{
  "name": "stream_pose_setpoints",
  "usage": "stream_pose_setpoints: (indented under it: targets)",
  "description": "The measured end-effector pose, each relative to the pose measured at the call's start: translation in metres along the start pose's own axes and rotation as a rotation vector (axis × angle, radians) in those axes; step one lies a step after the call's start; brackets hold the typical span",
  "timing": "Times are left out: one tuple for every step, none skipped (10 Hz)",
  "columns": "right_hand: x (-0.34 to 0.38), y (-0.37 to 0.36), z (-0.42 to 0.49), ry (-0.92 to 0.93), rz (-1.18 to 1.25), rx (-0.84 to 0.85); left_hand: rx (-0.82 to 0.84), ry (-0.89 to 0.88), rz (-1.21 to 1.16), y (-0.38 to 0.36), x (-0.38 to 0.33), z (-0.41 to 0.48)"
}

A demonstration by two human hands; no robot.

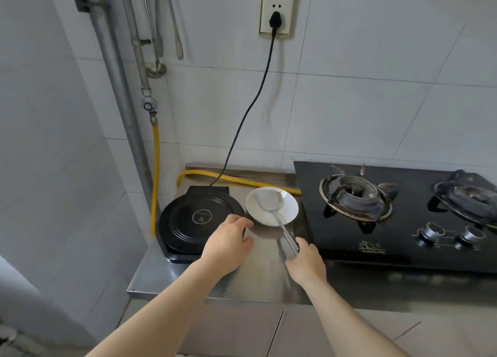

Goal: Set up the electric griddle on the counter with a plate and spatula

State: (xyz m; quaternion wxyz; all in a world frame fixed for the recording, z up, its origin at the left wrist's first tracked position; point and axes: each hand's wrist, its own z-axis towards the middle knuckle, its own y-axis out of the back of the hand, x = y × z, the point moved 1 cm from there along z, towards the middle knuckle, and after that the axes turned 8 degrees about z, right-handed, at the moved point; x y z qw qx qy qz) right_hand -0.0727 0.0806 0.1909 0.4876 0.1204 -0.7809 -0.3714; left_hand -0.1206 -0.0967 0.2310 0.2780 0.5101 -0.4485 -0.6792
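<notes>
A black round electric griddle (188, 222), lid closed, sits at the left end of the steel counter (258, 276). Its black cord (250, 109) runs up to a wall socket (276, 15) and is plugged in. A white plate (289, 208) stands just right of the griddle. A metal spatula (271, 202) lies with its blade in the plate and its handle sticking out toward me. My left hand (227, 245) rests at the griddle's right front edge, fingers spread. My right hand (305, 262) holds the end of the spatula handle.
A black two-burner gas stove (398, 211) fills the counter to the right of the plate. A yellow gas hose (155, 168) runs down the wall and behind the griddle. Pipes and hanging utensils (177, 34) are on the left wall. The counter edge is near my arms.
</notes>
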Motion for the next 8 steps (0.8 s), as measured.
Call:
stream_pose_setpoints:
  targets:
    - [-0.002,-0.006,0.007,-0.029,0.060,-0.032,-0.002,-0.029,-0.009,-0.010,0.010,0.003]
    - [-0.001,-0.012,0.007,-0.035,0.110,-0.018,-0.004,-0.005,-0.037,-0.014,0.022,0.000]
    - [0.003,-0.020,0.007,-0.038,0.151,0.038,-0.004,0.021,-0.052,-0.013,0.031,-0.002]
    - [0.006,-0.024,0.009,-0.037,0.155,0.045,-0.014,0.042,-0.049,-0.011,0.038,-0.004]
    - [0.009,-0.024,0.010,-0.041,0.138,0.053,-0.012,0.057,-0.054,-0.007,0.042,-0.007]
    - [0.012,-0.019,0.004,-0.039,0.074,0.096,-0.015,0.056,-0.046,0.000,0.044,-0.007]
    - [0.017,-0.006,0.000,-0.067,0.021,0.143,-0.020,0.043,-0.046,0.013,0.045,-0.004]
    - [0.041,0.019,-0.001,-0.001,0.027,0.096,-0.056,0.044,-0.040,0.039,0.040,0.006]
